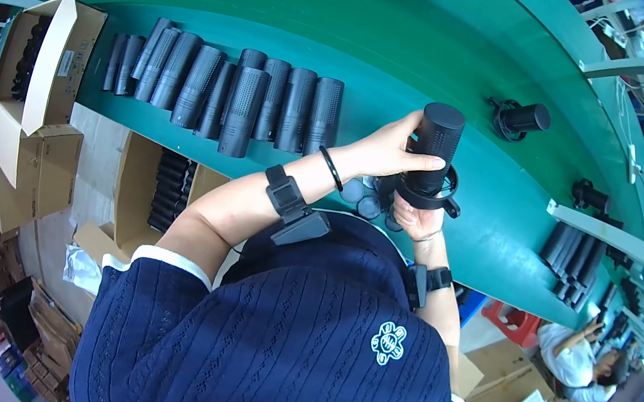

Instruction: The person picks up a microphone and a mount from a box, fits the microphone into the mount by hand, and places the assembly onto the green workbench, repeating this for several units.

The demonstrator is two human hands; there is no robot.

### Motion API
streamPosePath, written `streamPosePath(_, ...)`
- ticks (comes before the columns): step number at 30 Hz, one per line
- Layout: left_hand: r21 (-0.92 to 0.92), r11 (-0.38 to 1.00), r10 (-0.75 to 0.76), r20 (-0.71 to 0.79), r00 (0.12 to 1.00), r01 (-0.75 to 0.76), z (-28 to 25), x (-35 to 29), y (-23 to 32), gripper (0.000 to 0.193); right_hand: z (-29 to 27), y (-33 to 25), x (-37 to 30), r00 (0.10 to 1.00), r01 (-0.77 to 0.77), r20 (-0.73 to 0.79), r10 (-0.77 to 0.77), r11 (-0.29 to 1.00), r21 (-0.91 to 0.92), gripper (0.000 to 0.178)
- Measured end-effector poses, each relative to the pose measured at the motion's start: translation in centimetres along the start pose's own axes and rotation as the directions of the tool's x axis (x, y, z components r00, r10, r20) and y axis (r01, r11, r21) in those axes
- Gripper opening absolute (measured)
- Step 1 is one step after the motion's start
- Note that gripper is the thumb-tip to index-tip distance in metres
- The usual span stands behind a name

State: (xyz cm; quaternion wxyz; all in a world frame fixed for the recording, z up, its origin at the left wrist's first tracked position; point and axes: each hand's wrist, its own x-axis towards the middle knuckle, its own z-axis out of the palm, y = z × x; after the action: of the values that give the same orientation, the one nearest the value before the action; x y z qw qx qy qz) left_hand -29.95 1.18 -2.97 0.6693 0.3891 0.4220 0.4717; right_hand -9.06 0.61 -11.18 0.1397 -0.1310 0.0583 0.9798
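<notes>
Upright in front of me is a black cylindrical microphone (438, 139) with a perforated side and a flat round top. My left hand (396, 152) is closed around its body, thumb across the front. A black ring-shaped shock mount (449, 197) surrounds its lower end. From below, my right hand (417, 217) grips the shock mount, with some fingers hidden behind it. Several small dark round pieces (369, 206) lie on the green bench beside my hands, partly covered by my left arm.
Several black perforated cylinders (244, 110) stand or lean in a row at left. Another microphone in a mount (527, 119) rests at far right. More black cylinders (574, 255) are grouped rightward. Open cardboard boxes (62, 71) flank the bench; a person (574, 355) sits at right.
</notes>
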Motion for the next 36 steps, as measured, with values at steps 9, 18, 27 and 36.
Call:
streamPosePath(9,-0.036,0.999,0.029,0.011,1.0,-0.028,0.6,0.6,0.1,0.078,-0.2,0.4,0.1,0.959,0.14,-0.255,-0.126,0.989,0.04,0.046)
streamPosePath(18,-0.675,0.702,-0.34,-0.037,0.94,0.227,-3.5,1.7,-5.9,0.046,7.8,1.0,0.2,0.656,0.042,0.012,-0.755,0.021,-0.999,0.053)
streamPosePath(27,0.278,0.925,-0.157,-0.342,0.927,0.259,-3.5,1.5,-3.2,0.069,7.1,-0.7,1.7,0.641,-0.227,0.283,-0.713,-0.528,-0.818,0.048)
streamPosePath(36,-0.057,0.924,-0.379,-0.256,0.889,0.378,-4.1,4.2,-5.3,0.079,8.5,-0.4,2.5,0.715,-0.274,0.248,-0.653,-0.588,-0.761,0.048)
